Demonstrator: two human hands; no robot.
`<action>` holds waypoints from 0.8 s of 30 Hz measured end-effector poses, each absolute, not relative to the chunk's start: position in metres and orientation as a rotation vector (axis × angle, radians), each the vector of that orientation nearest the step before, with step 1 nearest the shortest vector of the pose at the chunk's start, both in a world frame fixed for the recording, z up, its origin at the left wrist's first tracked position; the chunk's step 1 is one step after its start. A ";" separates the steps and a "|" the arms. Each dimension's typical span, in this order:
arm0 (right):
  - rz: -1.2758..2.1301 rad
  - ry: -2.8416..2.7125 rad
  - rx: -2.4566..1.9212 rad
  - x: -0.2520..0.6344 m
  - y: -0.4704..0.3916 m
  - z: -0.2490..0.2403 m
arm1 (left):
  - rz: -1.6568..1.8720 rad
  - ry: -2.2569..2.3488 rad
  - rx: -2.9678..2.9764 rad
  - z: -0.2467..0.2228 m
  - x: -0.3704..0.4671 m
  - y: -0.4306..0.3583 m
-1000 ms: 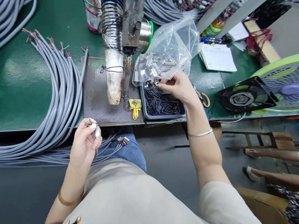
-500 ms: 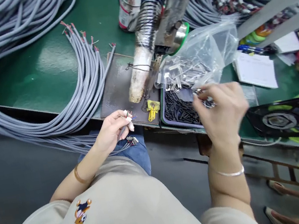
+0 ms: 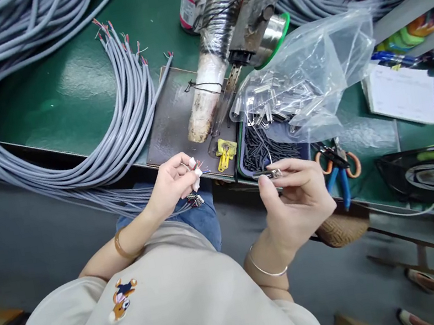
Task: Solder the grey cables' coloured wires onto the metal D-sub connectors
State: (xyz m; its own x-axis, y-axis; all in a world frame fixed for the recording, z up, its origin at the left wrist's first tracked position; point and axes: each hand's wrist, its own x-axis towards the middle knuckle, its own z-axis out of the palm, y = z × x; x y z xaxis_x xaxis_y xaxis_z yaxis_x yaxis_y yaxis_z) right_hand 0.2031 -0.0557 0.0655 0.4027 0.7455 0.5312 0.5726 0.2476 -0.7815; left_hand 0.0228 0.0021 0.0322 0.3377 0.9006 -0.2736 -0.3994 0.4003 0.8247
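Pinched in my left hand point(image 3: 177, 185) is the stripped end of a grey cable, its thin coloured wires point(image 3: 199, 165) sticking out past white-covered fingertips. My right hand point(image 3: 297, 199) holds a small metal connector point(image 3: 268, 174) between thumb and fingers, in front of the tray point(image 3: 237, 164) of black tubes point(image 3: 267, 148). A clear bag point(image 3: 325, 62) of metal connectors lies over the tray's back part. Below my left hand, several connectors point(image 3: 195, 200) on cable ends rest by my lap. A yellow clip-like piece point(image 3: 226, 155) lies left of the tray.
Grey cable bundles point(image 3: 88, 171) cover the left side and back right. A taped hose point(image 3: 205, 94) and a solder spool point(image 3: 273, 38) hang over the dark board point(image 3: 167, 121). Pliers point(image 3: 341, 168), paper point(image 3: 400, 91) and a fan point(image 3: 433, 177) are at right. A person's feet point(image 3: 422, 280) show lower right.
My right hand has moved left and down from the bag, now showing a connector in its fingers. The pliers have come into view. My left hand keeps its grip on the wires.
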 end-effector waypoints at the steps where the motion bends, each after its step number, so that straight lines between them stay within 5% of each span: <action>1: 0.212 -1.242 -1.412 0.202 -0.056 0.064 | 0.955 0.824 0.733 0.032 0.023 0.001; 8: 0.637 -1.216 -1.285 0.205 -0.060 0.053 | 0.955 0.790 0.752 0.030 0.025 -0.004; 16: -0.050 -1.540 -1.368 0.190 -0.050 0.026 | 1.014 0.818 0.704 0.027 0.024 0.000; 24: 0.185 -1.721 -1.391 0.196 -0.048 0.020 | 1.026 0.840 0.808 0.026 0.023 0.001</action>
